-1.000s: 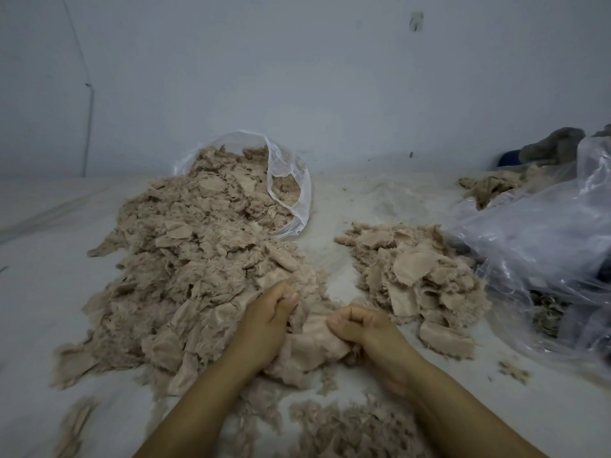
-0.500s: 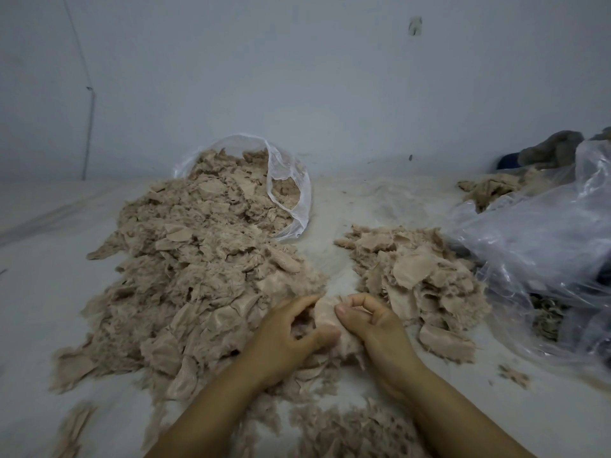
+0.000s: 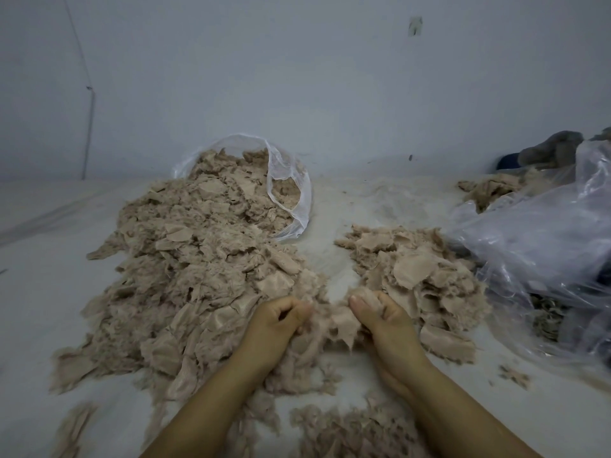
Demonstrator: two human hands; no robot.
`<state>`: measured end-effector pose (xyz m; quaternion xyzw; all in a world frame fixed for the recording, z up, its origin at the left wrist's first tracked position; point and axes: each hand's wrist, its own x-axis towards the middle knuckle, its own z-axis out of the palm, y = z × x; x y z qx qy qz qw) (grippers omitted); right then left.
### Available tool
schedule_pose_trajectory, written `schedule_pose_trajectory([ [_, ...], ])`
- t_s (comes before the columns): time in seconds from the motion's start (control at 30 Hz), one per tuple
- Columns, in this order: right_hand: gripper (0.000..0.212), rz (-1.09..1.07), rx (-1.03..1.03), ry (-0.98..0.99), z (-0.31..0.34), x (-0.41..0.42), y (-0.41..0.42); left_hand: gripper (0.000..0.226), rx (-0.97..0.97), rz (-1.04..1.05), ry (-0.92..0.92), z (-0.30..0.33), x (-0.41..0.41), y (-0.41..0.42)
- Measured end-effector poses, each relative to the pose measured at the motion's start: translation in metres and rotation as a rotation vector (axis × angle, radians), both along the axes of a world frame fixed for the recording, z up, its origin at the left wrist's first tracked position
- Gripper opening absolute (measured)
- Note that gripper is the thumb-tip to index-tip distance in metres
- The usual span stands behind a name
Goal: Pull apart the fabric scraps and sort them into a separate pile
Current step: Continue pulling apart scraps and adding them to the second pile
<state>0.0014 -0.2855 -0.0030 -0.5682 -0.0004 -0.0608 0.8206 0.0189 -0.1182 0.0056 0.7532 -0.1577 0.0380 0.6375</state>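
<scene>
both hands pinch one frayed beige fabric scrap (image 3: 340,320) stretched crosswise between left grip (image 3: 281,317) and right grip (image 3: 377,312), with the smaller sorted pile (image 3: 420,276) just beside the right.

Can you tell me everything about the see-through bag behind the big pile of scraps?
The clear plastic bag lies on its side on the white surface near the wall, its thin, crinkly mouth open toward the camera. Beige fabric scraps fill it and spill out into the big pile in front. Its rim curves up over the scraps. Neither hand touches it.
</scene>
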Motion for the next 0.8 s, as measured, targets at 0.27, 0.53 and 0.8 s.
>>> schedule_pose_trajectory([
  [0.27, 0.007, -0.141, 0.028, -0.011, -0.001, 0.001, 0.001, 0.021, 0.136, -0.088, 0.097, -0.005, -0.001, -0.003],
  [0.53, 0.009, -0.064, 0.003, -0.008, -0.002, -0.006, 0.011, 0.029, -0.115, -0.21, 0.25, -0.002, -0.008, -0.006],
  [0.8, 0.024, -0.271, 0.029, -0.046, 0.007, 0.0, 0.001, 0.023, 0.159, -0.106, 0.122, -0.002, -0.006, -0.004],
])
